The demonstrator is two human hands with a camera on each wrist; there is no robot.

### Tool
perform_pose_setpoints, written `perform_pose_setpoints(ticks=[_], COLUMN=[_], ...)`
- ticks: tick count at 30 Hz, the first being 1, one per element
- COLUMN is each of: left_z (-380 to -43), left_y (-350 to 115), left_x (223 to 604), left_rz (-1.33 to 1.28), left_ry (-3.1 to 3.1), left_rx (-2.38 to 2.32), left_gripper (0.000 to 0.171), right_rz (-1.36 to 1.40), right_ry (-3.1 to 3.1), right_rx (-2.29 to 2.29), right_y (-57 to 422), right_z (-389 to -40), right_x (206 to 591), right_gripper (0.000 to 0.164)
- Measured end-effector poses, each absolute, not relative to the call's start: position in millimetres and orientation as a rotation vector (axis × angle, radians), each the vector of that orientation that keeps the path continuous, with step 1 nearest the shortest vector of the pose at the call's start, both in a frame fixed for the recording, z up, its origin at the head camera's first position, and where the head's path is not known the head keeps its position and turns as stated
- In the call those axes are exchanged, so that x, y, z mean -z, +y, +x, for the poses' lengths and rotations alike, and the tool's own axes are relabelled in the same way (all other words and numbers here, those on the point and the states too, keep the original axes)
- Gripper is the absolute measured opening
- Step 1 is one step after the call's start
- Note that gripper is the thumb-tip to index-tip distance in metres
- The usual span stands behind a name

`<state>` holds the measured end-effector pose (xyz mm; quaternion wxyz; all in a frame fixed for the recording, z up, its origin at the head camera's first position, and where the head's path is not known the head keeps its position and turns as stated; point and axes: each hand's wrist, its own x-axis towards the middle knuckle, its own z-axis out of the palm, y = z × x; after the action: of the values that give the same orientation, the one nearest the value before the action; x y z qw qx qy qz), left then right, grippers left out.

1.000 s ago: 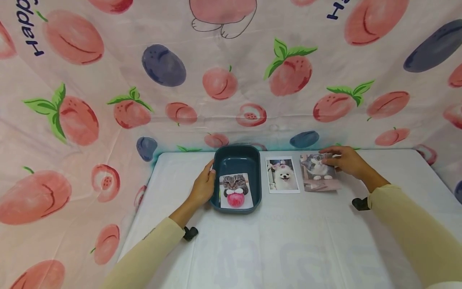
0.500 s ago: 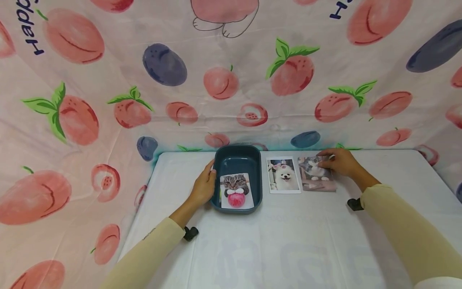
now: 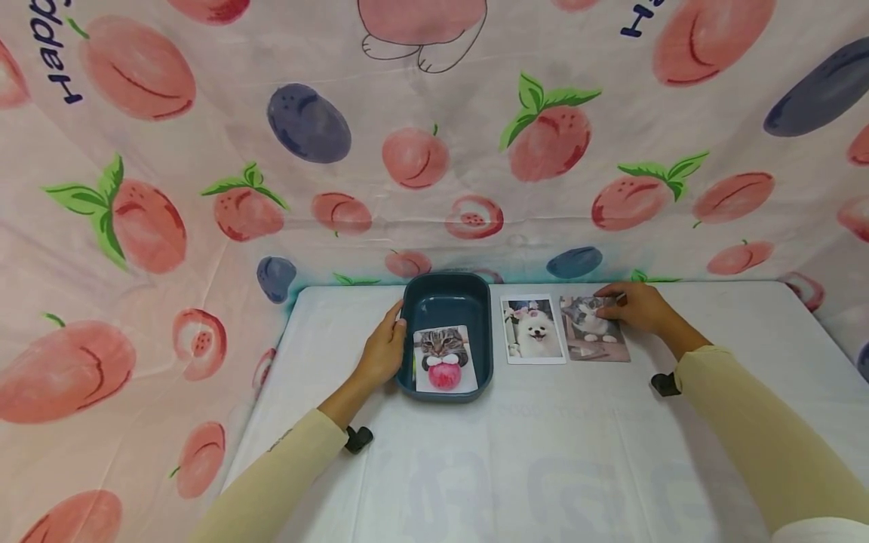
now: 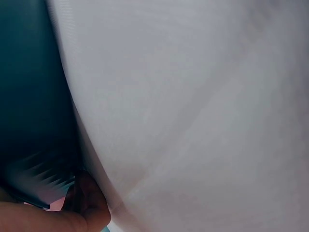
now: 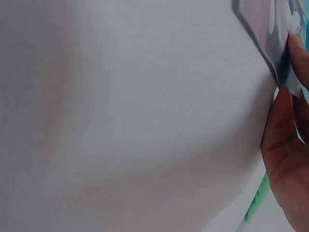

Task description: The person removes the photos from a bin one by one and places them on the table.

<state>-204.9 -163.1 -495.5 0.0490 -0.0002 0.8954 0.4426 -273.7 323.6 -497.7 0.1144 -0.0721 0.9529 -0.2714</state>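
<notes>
A dark teal tray (image 3: 446, 302) stands at the back of the white table (image 3: 543, 452) and holds a photo of a cat with a red apple (image 3: 444, 358). My left hand (image 3: 396, 323) grips the tray's left rim; the left wrist view shows the tray wall (image 4: 29, 96) beside a fingertip (image 4: 89, 212). A white dog photo (image 3: 534, 329) lies to the tray's right. Against it lies a grey cat photo (image 3: 592, 332). My right hand (image 3: 616, 300) pinches that photo's far right corner, seen lifted in the right wrist view as a photo edge (image 5: 268, 34) between fingers (image 5: 282, 140).
Fruit-printed cloth (image 3: 421, 151) walls in the table at the back and both sides. Black wrist-camera mounts (image 3: 357, 437) (image 3: 664, 385) sit under my sleeves. The table's edge runs close behind the tray and photos.
My right hand has slid the grey cat photo left until it lies against the dog photo. The left hand and tray have stayed still.
</notes>
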Motion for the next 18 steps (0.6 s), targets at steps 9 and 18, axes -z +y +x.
perform_pose_setpoints(ticks=[9,18], left_z=[-204.4,-204.5], left_y=[-162.7,-162.2], left_x=[495.9,494.0], left_rz=[0.007,-0.001], left_ry=[2.733,2.731], left_rx=[-1.341,-1.36], left_gripper=[0.051,0.05], right_rz=[-0.131,-0.109], right_ry=[2.748,2.705], right_rx=[0.838,0.86], right_y=[330.1,330.8], right_z=[-275.4,-278.7], right_x=[502.9,502.8], right_gripper=[0.052,0.057])
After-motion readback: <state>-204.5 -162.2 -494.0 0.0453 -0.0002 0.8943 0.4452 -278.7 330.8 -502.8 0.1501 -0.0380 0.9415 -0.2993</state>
